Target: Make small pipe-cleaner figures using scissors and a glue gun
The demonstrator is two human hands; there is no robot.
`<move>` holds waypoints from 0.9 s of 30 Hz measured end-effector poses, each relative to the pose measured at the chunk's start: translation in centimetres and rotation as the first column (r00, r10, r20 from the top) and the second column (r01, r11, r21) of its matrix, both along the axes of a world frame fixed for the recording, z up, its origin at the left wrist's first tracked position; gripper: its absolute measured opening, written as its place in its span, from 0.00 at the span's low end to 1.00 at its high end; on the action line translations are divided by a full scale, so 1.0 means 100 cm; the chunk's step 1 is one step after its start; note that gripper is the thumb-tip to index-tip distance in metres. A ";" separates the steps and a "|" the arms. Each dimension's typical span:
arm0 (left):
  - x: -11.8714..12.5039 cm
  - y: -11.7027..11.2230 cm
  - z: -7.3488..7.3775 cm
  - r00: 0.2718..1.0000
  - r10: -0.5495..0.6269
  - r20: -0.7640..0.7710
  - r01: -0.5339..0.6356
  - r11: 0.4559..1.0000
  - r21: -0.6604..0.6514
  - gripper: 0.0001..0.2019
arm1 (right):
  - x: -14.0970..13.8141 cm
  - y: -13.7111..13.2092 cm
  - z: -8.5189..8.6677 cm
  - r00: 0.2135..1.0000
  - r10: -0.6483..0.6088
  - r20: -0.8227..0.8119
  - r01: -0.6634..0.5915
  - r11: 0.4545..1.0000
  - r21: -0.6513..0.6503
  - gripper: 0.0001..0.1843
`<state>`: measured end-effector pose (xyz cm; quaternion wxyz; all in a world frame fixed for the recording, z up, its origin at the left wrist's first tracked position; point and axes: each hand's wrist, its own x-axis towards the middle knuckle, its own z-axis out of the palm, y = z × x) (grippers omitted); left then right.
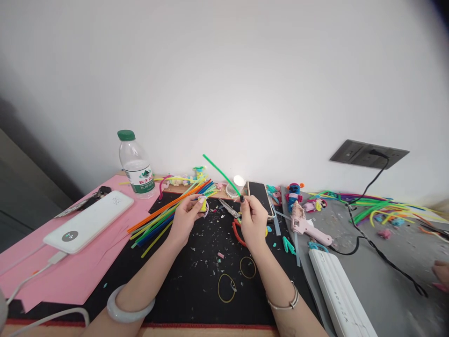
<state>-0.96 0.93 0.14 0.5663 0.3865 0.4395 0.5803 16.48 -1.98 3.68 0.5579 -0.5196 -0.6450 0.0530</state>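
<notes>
My left hand (188,216) is closed around a small yellow and lilac pipe-cleaner piece (204,205), partly hidden by the fingers. My right hand (254,218) pinches the lower end of a green pipe cleaner (220,173), which slants up and to the left, apart from the left hand's piece. Just left of the right hand lie red-handled scissors (229,208), their handles partly covered by that hand. Past the left hand, a bundle of coloured pipe cleaners (164,214) lies on the black mat (199,285).
A bottle (136,168) and a white power bank (89,222) stand and lie on pink paper (87,271). A phone (258,195), pink glue gun (307,227) and white power strip (338,290) are at the right. Another person's hand (441,271) shows at the right edge.
</notes>
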 end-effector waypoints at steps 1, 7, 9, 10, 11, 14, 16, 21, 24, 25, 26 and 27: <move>0.000 0.000 0.000 1.000 -0.008 -0.017 0.008 1.000 -0.016 0.23 | 0.000 0.000 0.000 1.000 0.009 0.007 -0.009 1.000 0.022 0.14; 0.001 0.000 0.000 0.998 -0.022 -0.052 0.021 0.999 -0.027 0.23 | -0.004 -0.002 -0.002 0.989 0.090 0.121 -0.099 0.992 0.073 0.14; 0.001 0.000 0.000 0.999 -0.028 -0.036 0.027 0.999 -0.020 0.22 | -0.005 -0.001 -0.001 0.981 0.074 0.179 -0.087 0.994 0.066 0.12; 0.002 -0.001 0.000 0.999 -0.034 -0.027 0.033 0.999 -0.021 0.21 | -0.004 -0.001 -0.001 0.977 0.067 0.202 -0.080 0.995 0.054 0.12; 0.002 -0.001 0.000 0.999 -0.042 -0.018 0.042 0.999 -0.025 0.22 | -0.004 0.000 -0.002 0.972 0.067 0.223 -0.076 0.997 0.034 0.12; 0.002 -0.002 0.001 0.998 -0.057 -0.009 0.057 0.998 -0.032 0.23 | -0.001 0.005 -0.003 0.959 0.080 0.273 -0.069 0.996 -0.047 0.11; 0.002 -0.003 0.001 0.998 -0.060 -0.016 0.059 0.998 -0.029 0.23 | 0.001 0.007 -0.003 0.952 0.055 0.302 -0.026 0.995 -0.098 0.10; 0.002 -0.003 0.001 0.997 -0.076 -0.019 0.075 0.997 -0.025 0.22 | 0.007 0.009 -0.002 0.934 -0.072 0.351 0.123 0.985 -0.125 0.13; 0.001 -0.003 0.002 0.994 -0.100 -0.038 0.100 0.995 -0.006 0.23 | 0.010 0.010 0.000 0.932 -0.115 0.343 0.157 0.983 -0.096 0.12; 0.001 -0.003 0.002 0.993 -0.110 -0.048 0.110 0.994 -0.002 0.23 | 0.011 0.010 0.001 0.933 -0.126 0.338 0.164 0.983 -0.085 0.12; 0.001 -0.003 0.002 0.991 -0.121 -0.057 0.121 0.993 0.002 0.23 | 0.012 0.011 0.001 0.932 -0.137 0.335 0.172 0.982 -0.075 0.12; 0.001 -0.003 0.002 0.990 -0.128 -0.062 0.128 0.992 0.005 0.23 | 0.013 0.011 0.001 0.930 -0.151 0.334 0.183 0.981 -0.065 0.13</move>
